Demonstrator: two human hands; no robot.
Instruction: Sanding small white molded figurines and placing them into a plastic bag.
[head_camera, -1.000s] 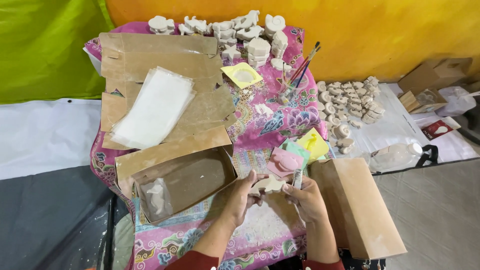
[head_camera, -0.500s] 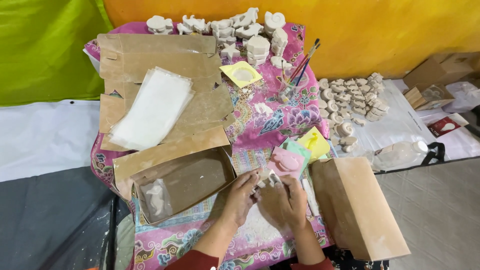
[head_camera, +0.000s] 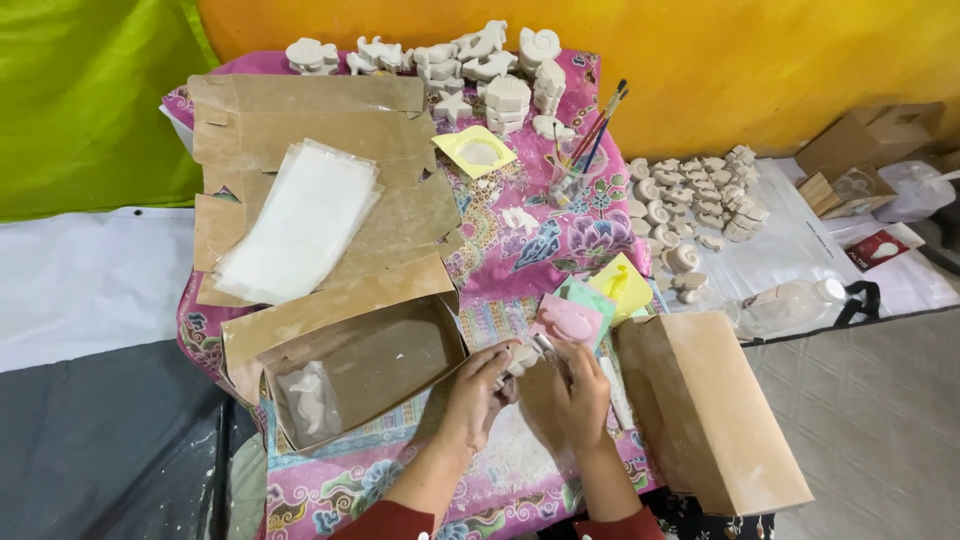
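Observation:
My left hand (head_camera: 472, 398) and my right hand (head_camera: 572, 392) meet over the near edge of the pink patterned tablecloth (head_camera: 540, 240). Both close on a small white plaster figure (head_camera: 520, 357) held between the fingertips. Something thin and grey shows at my right fingertips; I cannot tell what it is. Just beyond the hands lie a pink mould (head_camera: 568, 318), a green one and a yellow mould (head_camera: 620, 285). Left of my left hand stands an open cardboard box (head_camera: 400, 350) holding one bagged plaster figure (head_camera: 308, 400).
A stack of clear plastic bags (head_camera: 300, 215) lies on flattened cardboard. Several plaster figures (head_camera: 450, 60) line the table's far edge; more (head_camera: 690, 195) lie on a white sheet at right. A brush jar (head_camera: 572, 175), a closed cardboard box (head_camera: 720, 410) and a bottle (head_camera: 790, 305) stand nearby.
My right hand has moved left to join the left hand on the small plaster figure; the hands were apart a second ago, the right holding a thin white stick.

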